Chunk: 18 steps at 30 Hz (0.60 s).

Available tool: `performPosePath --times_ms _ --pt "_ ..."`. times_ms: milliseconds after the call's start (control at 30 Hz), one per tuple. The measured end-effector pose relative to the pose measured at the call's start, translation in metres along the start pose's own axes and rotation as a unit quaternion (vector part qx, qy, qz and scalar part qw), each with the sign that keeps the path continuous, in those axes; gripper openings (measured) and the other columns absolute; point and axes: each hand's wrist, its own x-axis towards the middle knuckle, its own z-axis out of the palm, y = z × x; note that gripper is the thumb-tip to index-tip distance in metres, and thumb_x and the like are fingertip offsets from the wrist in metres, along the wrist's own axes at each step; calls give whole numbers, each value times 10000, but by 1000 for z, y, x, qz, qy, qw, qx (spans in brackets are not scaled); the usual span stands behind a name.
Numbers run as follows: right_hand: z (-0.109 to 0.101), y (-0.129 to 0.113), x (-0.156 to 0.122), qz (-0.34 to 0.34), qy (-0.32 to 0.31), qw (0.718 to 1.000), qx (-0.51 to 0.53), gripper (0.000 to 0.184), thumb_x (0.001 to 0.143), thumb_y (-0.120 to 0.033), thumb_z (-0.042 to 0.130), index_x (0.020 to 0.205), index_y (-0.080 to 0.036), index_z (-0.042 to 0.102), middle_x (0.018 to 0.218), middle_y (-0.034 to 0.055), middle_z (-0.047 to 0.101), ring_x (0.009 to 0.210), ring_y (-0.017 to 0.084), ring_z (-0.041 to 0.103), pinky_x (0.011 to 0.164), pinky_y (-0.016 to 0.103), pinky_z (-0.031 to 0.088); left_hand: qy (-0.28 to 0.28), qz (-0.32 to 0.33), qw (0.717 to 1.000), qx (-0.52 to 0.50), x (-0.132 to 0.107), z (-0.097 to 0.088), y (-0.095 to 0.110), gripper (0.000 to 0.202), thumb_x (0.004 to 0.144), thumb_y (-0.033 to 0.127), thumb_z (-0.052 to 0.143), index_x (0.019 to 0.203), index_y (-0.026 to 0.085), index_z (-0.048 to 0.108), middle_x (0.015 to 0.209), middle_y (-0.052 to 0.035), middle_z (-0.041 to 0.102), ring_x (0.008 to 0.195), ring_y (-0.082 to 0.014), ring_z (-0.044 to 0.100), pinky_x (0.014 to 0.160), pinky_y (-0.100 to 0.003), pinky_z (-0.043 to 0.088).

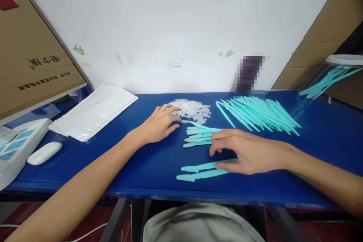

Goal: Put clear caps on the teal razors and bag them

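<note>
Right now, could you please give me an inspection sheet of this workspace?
Surface: blue table, glossy.
Job's things: turquoise sticks in a heap, a smaller group and a nearer pair; translucent pieces in a pile.
Clutter: white packet, white machine, white oval item at left.
Hands: left hand at the pieces, fingers parted; right hand over the sticks, thumb apart.
Cables: white cable below the table.
Surroundings: white wall with marks, cardboard both sides, lidded jar of sticks at right.

Bare forearms [93,176] angle inward, left hand [161,123] loosely spread, right hand [245,151] curled with thumb apart
</note>
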Motion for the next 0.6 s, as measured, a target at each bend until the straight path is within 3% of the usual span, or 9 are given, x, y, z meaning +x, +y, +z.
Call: performPosePath --times_ms 167,333,433,600 --pt "-2 1 -1 34 -33 999 2 181 910 -377 596 840 -218 646 743 -8 561 699 153 475 792 339 394 -2 5 1000 15 -2 -8 -1 243 1013 334 517 1023 209 725 1369 -102 571 1283 -313 451 967 -446 408" --pt "0 6 -2 39 -34 999 2 152 897 -362 604 839 -224 637 681 -29 524 638 137 452 718 317 385 -6 19 1000 8 -1 -4 -5 225 1023 306 502 1021 187 694 1241 -93 623 1160 -261 541 941 -400 408" --pt "0 5 -3 30 23 999 -16 132 889 -300 595 790 -213 592 645 -35 506 597 124 439 625 281 365 -9 20 1000 6 0 -4 -6 212 1016 298 514 1021 186 694 1166 -87 639 1094 -248 556 918 -383 413" --pt "-2 5 -4 -7 177 984 -33 126 928 -217 537 802 -207 542 673 -30 564 550 102 470 539 253 348 -11 15 999 26 0 -6 -4 240 1018 280 477 1015 169 690 1051 -103 621 1005 -251 531 840 -359 428"
